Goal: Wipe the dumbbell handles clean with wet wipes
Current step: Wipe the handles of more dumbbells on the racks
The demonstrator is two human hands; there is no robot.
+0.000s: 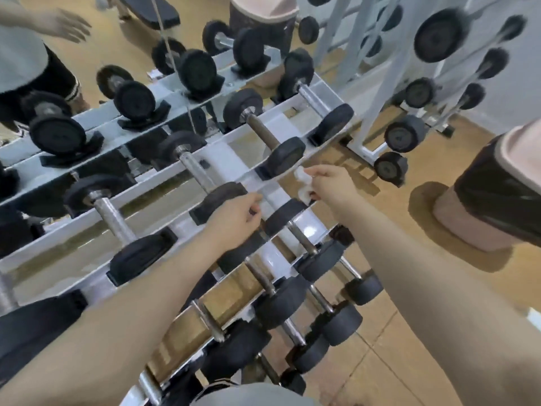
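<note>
Several black dumbbells with metal handles lie on a white tiered rack (222, 159). My right hand (330, 189) pinches a crumpled white wet wipe (303, 183) just off the rack's front right corner, near the end of the dumbbell (263, 133) with a brownish handle. My left hand (234, 221) hovers with curled fingers over the rack's front rail, beside the front weight of another dumbbell (196, 174); whether it touches the rail or holds anything I cannot tell. Smaller dumbbells (295, 291) sit on the lower tier under my forearms.
A mirror behind the rack reflects dumbbells and a person (32, 57). A second white rack (409, 92) with dumbbells stands at the right. A pink and black padded post (494, 194) rises on the right over tan floor.
</note>
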